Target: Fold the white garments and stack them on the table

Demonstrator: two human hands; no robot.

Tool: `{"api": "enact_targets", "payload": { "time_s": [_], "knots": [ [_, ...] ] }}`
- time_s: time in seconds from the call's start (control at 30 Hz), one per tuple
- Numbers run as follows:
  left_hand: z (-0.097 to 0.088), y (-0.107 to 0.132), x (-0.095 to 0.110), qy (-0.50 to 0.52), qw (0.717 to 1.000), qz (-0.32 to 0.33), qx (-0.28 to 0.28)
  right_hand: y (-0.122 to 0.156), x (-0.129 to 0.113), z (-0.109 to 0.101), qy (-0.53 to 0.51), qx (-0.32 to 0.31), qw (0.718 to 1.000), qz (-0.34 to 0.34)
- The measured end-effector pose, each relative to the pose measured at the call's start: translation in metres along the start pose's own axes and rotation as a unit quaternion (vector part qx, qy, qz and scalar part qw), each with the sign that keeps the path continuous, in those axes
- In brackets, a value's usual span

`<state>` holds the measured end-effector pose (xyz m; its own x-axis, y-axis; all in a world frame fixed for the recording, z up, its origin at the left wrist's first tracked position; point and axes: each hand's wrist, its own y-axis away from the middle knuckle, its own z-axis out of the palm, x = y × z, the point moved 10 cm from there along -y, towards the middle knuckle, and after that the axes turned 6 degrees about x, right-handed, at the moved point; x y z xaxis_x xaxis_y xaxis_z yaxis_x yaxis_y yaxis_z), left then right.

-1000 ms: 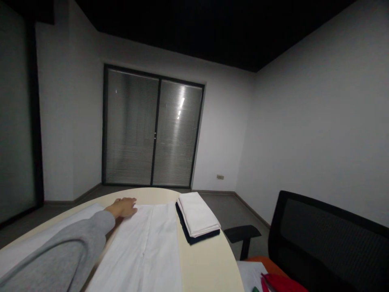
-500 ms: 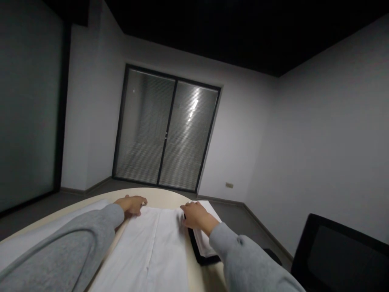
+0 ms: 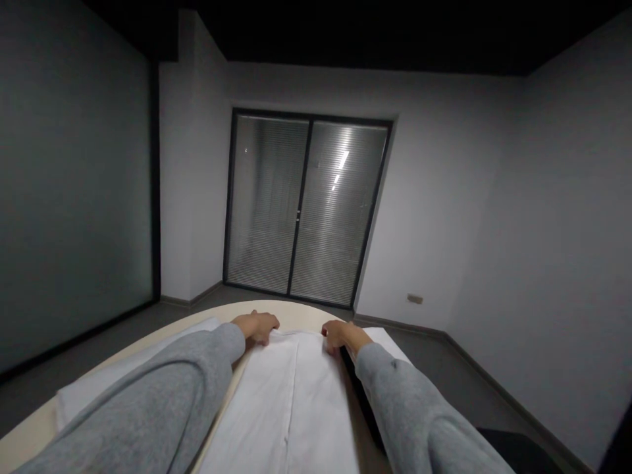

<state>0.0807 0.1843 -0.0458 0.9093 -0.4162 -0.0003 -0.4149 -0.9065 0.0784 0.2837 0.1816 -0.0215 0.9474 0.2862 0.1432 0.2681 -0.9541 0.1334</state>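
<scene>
- In the head view I have the long white fabric piece (image 3: 296, 401) lying lengthwise on the pale cream table with a curved edge (image 3: 296, 315), running from the near edge of my feed to the far side; a seam-like line runs along its middle.
- I see the left hand (image 3: 257, 326) at the fabric's far left corner, fingers bent; I cannot tell whether they pinch it.
- I see the right hand (image 3: 342, 334) at the far right corner, fingers curled inward, facing the left one; its grip I cannot tell either.
- To the left, a second white cloth (image 3: 111, 380) lies on the table, partly behind the grey left sleeve (image 3: 158, 388).
- To the right, the grey right sleeve (image 3: 424, 408) partly covers a folded white cloth (image 3: 388, 339) and a black cloth-like item (image 3: 363, 395).
- Far off, I make out a black-framed glass door with blinds (image 3: 266, 217).
</scene>
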Motion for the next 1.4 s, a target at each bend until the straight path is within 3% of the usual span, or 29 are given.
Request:
{"api": "enact_targets", "payload": {
  "time_s": [0.1, 0.17, 0.4, 0.5, 0.57, 0.67, 0.73, 0.83, 0.93, 1.0, 1.17, 1.4],
  "knots": [
    [-0.010, 0.011, 0.001, -0.018, 1.000, 0.011, 0.023, 0.008, -0.001, -0.002, 0.025, 0.003, 0.999, -0.026],
    [-0.024, 0.029, 0.001, -0.023, 0.998, 0.021, 0.047, 0.026, -0.005, -0.014, 0.039, 0.032, 0.998, -0.043],
    [-0.095, 0.112, 0.026, -0.009, 0.988, 0.079, 0.131, 0.127, -0.028, -0.077, 0.067, 0.159, 0.979, -0.109],
    [-0.112, 0.146, 0.042, 0.003, 0.984, 0.088, 0.157, 0.167, -0.042, -0.083, 0.069, 0.186, 0.969, -0.146],
    [-0.114, 0.175, 0.055, 0.000, 0.980, 0.105, 0.172, 0.196, -0.057, -0.075, 0.068, 0.191, 0.965, -0.168],
    [-0.097, 0.224, 0.085, -0.053, 0.967, 0.167, 0.186, 0.236, -0.085, -0.050, 0.064, 0.183, 0.961, -0.194],
    [-0.074, 0.251, 0.102, -0.094, 0.957, 0.198, 0.192, 0.255, -0.103, -0.028, 0.064, 0.175, 0.960, -0.207],
    [-0.035, 0.271, 0.114, -0.109, 0.956, 0.185, 0.198, 0.269, -0.119, 0.002, 0.067, 0.169, 0.960, -0.211],
    [-0.008, 0.275, 0.112, -0.097, 0.964, 0.142, 0.203, 0.271, -0.123, 0.018, 0.066, 0.179, 0.961, -0.199],
    [0.001, 0.274, 0.109, -0.091, 0.967, 0.122, 0.203, 0.270, -0.122, 0.021, 0.060, 0.190, 0.961, -0.191],
    [0.005, 0.274, 0.103, -0.052, 0.972, 0.111, 0.200, 0.272, -0.116, 0.021, 0.035, 0.211, 0.962, -0.168],
    [0.020, 0.275, 0.094, -0.013, 0.977, 0.069, 0.200, 0.284, -0.090, 0.024, -0.004, 0.284, 0.958, -0.021]
  ]
}}
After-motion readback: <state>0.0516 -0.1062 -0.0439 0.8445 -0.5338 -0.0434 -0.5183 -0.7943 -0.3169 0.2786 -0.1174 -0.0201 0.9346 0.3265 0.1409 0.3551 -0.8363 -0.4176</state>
